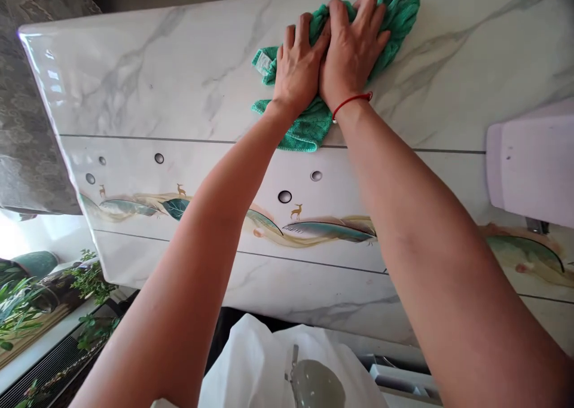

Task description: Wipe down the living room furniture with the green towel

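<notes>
A green cleaning cloth [309,130] lies bunched on a white marble-patterned tabletop [112,85], close to its far edge. Pressing down on the cloth's left part is my left hand [298,70], its fingers curled over the fabric. Right beside it, touching it, my right hand [352,52] bears on the cloth with bent fingers; a red string bracelet [352,104] circles that wrist. A small white label [263,63] shows at the cloth's left end. The fingertips are partly hidden in the folds.
A pale pink box-like object [531,163] stands on the right. Potted plants [89,279] are at the lower left, below a patterned grey curtain [36,127]. White fabric [251,360] with a grey-green rounded piece [318,384] is nearest me.
</notes>
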Demonstrator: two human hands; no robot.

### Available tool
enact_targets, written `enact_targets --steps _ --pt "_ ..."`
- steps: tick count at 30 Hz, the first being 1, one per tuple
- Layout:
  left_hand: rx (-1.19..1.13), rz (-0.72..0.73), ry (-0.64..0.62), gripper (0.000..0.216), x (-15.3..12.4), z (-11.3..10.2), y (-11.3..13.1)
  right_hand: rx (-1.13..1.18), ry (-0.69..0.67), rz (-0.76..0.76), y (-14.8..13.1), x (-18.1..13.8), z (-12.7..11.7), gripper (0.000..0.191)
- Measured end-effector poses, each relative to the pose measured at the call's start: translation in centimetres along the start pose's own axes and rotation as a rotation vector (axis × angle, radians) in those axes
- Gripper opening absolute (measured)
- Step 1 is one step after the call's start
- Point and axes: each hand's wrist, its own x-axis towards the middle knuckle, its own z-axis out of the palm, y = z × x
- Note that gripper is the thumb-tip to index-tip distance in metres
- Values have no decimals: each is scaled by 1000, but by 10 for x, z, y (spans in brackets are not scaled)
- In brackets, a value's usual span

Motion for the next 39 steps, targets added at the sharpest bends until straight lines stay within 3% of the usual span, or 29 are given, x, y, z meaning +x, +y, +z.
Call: enact_targets --steps 3,6,11,13,15,17,19,22,24,26,30,32,33,34,36,39 --pt "55 -40 -68 54 -54 1 6 3 -56 -45 6 -53 1 49" --pt "68 -48 -178 53 -147 7 9 -45 -156 -39 15 -143 11 46" --pt "37 -91 -346 46 -378 30 8 -76 -292 3 40 -366 49 43" --pt "32 -73 -298 39 -473 36 11 -58 -308 -25 51 -463 64 40" --pt "31 -67 -207 25 -547 39 15 -42 -248 -136 61 -544 76 40" --pt "41 -84 -172 16 -591 42 18 -26 -179 -251 67 -593 84 42" --pt "49 -108 -146 17 -601 46 16 -42 -149 -300 67 -604 89 42" --pt "33 -123 -127 16 -558 52 -3 -88 -162 -282 49 -547 92 42" --pt "14 -117 -123 13 -489 48 -29 -93 -150 -244 20 -465 91 42" --pt "9 -121 -111 22 -388 33 -62 -80 -114 -180 -22 -355 87 42" --pt "21 -147 -96 46 -142 -23 -131 -24 -110 -143 -118 -114 69 50" --pt "42 -114 -39 54 -45 -49 -155 -4 -98 -183 -156 -25 59 52" --pt "49 -111 -10 58 -11 -58 -164 1 -95 -196 -169 5 55 52" --pt "50 -104 23 60 12 -64 -170 6 -95 -203 -179 27 52 52" --pt "36 -91 56 63 33 -68 -178 9 -91 -187 -188 46 50 51" --pt "-15 -105 13 59 26 -66 -180 35 -70 -140 -187 39 54 51"
